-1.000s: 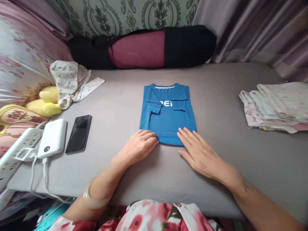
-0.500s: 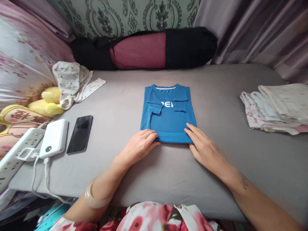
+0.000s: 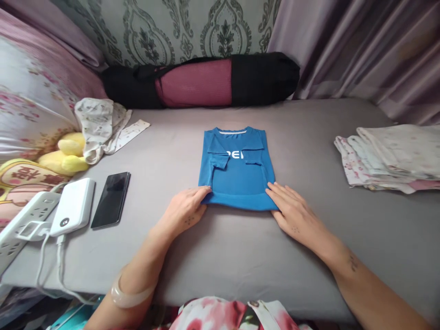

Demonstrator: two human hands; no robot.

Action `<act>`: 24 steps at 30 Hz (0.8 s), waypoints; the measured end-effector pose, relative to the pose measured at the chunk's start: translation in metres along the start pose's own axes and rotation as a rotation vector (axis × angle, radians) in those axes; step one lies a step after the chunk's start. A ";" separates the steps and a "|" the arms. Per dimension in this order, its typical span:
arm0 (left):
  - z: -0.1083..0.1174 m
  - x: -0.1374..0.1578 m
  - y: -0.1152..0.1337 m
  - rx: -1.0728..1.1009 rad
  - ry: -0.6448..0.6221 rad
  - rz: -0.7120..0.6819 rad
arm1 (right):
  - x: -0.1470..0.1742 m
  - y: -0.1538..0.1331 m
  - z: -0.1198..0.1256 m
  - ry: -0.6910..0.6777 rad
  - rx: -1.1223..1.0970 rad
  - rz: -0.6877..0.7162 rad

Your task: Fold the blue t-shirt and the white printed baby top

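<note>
Both hands have shifted to the folded blue shirt's (image 3: 237, 169) near corners: left hand (image 3: 184, 211) pinching the hem, right hand (image 3: 292, 211) flat, grip released, on the bed (image 3: 326, 229).

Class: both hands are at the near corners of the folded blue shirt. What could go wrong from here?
1. The sleeves tucked across the blue shirt may slip out if the left hand and right hand lift unevenly.
2. Sliding it sideways could reach the phone or the folded clothes pile.

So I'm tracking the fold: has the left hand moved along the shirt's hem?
Yes: the left hand slid outward to the blue shirt's near-left corner.
</note>
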State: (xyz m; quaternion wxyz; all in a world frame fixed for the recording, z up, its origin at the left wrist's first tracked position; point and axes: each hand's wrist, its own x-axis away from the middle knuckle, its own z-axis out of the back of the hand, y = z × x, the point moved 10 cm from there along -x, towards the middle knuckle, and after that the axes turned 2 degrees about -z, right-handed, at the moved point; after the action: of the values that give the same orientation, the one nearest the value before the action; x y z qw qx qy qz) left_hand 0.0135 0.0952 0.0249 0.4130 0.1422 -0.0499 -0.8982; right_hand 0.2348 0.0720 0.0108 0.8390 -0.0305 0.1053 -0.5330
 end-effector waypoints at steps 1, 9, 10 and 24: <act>0.000 0.000 -0.002 0.005 -0.007 0.007 | 0.000 0.000 0.003 0.005 0.002 0.015; 0.003 0.002 -0.009 0.156 0.007 -0.042 | -0.001 0.011 0.009 0.006 -0.157 0.087; 0.004 0.002 -0.010 0.178 0.016 -0.049 | -0.001 0.012 0.010 0.013 -0.165 0.100; 0.020 0.004 -0.006 0.505 -0.122 0.088 | 0.013 0.023 0.025 -0.162 -0.285 0.082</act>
State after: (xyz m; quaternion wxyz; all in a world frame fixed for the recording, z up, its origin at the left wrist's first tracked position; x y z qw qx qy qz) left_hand 0.0010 0.0958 0.0419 0.3994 0.1839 -0.3037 -0.8453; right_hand 0.2661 0.0691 0.0299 0.8529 -0.1876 0.1132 -0.4740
